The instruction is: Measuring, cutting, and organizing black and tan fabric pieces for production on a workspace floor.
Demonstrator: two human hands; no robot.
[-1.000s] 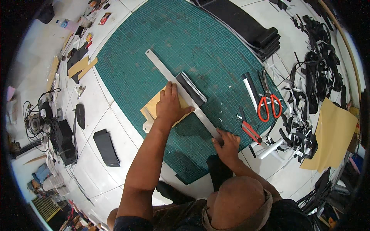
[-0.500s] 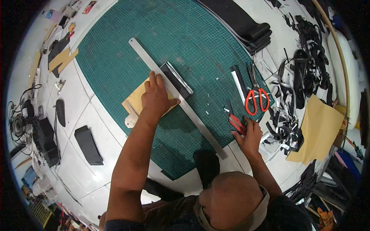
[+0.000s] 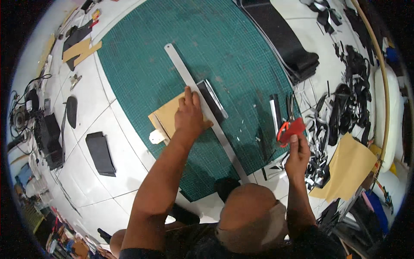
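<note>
Left hand (image 3: 189,118): lies flat with fingers spread, bearing down on the tan board (image 3: 166,114) and the steel ruler (image 3: 224,141); I grip nothing in it.
Right hand (image 3: 299,153): well apart from my left, closed around a red tool (image 3: 295,130), which partly covers the scissors (image 3: 291,105) at their orange handles.
Ruler: runs diagonally across the green mat (image 3: 142,56), its near end beyond the mat's edge.
Black piece (image 3: 214,101): sits along the ruler's right side, opposite the board; I cannot tell whether it extends underneath.
Strip (image 3: 275,113): black and white, left of the scissors.
</note>
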